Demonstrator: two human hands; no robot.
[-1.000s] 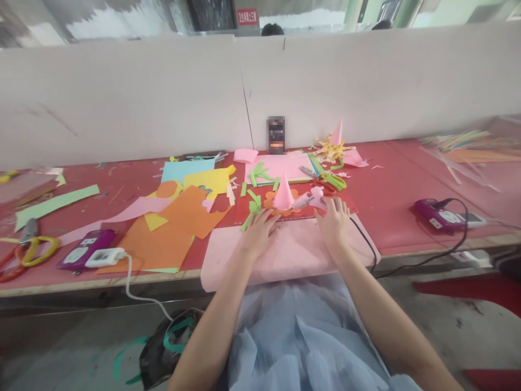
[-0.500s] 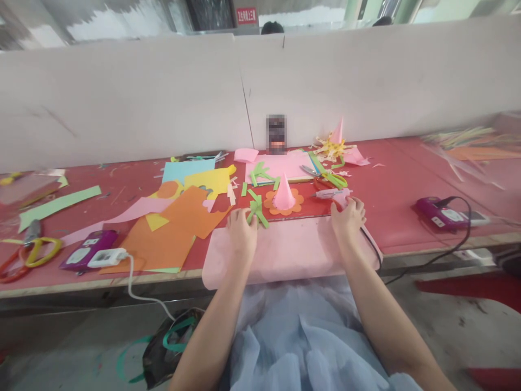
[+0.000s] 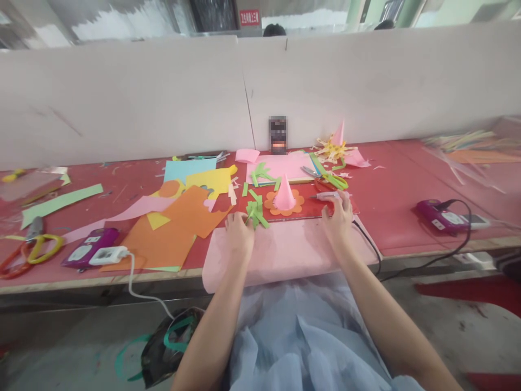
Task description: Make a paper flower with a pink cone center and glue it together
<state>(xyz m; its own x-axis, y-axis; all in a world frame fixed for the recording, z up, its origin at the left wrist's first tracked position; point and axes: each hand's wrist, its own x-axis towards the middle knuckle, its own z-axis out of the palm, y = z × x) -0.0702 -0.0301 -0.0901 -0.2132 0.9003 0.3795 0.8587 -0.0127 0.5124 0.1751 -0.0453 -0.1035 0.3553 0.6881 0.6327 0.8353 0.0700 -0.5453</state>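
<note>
My left hand [image 3: 239, 234] rests at the edge of the pink mat [image 3: 280, 247], fingers bent and slightly apart, beside a pile of green paper strips [image 3: 256, 210]. Its fingertips touch or nearly touch the strips. Around the handle of a pale pink glue gun [image 3: 326, 195] close the fingers of my right hand [image 3: 338, 221]; the nozzle points left and the handle is mostly hidden. Between my hands an orange paper flower [image 3: 296, 206] lies on a red board [image 3: 315, 209], with a pink paper cone [image 3: 285, 194] upright at its centre.
Behind the glue gun lie scissors [image 3: 330, 178]. Orange paper [image 3: 163, 239] and yellow paper [image 3: 209, 181] spread to the left. A second pink cone [image 3: 338, 134] with yellow fringe stands at the back. Purple devices [image 3: 91, 247] with cables sit at both sides; a phone [image 3: 278, 134] leans on the partition.
My right hand has moved left and now covers the glue gun's handle. My left hand has shifted slightly down, off the green strips. The flower and cone have stayed put.
</note>
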